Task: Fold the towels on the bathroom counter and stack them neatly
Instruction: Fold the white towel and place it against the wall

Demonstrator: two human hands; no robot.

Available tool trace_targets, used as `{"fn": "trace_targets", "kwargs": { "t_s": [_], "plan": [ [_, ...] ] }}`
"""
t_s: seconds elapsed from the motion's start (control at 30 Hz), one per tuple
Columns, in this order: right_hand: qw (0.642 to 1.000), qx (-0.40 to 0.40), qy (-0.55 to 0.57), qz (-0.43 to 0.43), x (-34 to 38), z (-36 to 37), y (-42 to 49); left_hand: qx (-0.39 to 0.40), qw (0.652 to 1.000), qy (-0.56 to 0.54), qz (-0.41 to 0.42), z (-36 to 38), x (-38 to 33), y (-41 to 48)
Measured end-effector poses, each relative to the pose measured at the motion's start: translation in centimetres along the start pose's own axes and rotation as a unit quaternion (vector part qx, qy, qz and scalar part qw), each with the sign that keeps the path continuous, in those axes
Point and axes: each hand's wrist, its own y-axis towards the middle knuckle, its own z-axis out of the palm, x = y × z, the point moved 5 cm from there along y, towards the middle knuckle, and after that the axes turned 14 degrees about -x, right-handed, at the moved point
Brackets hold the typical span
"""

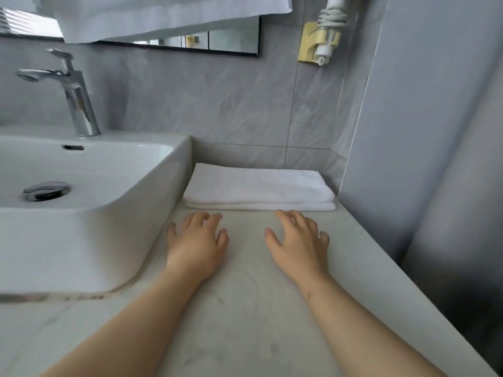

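Resting palm-down on the surface [245, 308], your left hand [197, 240] and right hand [298, 242] lie side by side, fingers loosely spread and holding nothing. Two folded white towels [258, 186] sit stacked just beyond your fingertips, between the sink [152, 213] and the right-hand wall.

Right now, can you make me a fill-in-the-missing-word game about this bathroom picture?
1. The folded white towels lie on the counter to the right of the ____.
2. Both hands, the left hand and the right hand, hold ____.
3. The shiny faucet stands behind the ____.
4. Another white towel hangs in front of the ____.

Missing words: sink; nothing; sink; mirror
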Motion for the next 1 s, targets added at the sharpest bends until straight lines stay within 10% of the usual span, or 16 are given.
{"fn": "trace_targets", "kwargs": {
  "t_s": [0.63, 1.0],
  "plan": [
    [0.988, 0.043, 0.097, -0.109, 4.8, -4.3, -5.9, 0.055, 0.998, 0.020, 0.029, -7.0, 0.0, -6.7],
    [0.911, 0.214, 0.172, -0.306, 16.4, -8.0, -10.5, 0.026, 0.994, 0.104, -0.011, -19.3, 6.0, -12.8]
  ]
}}
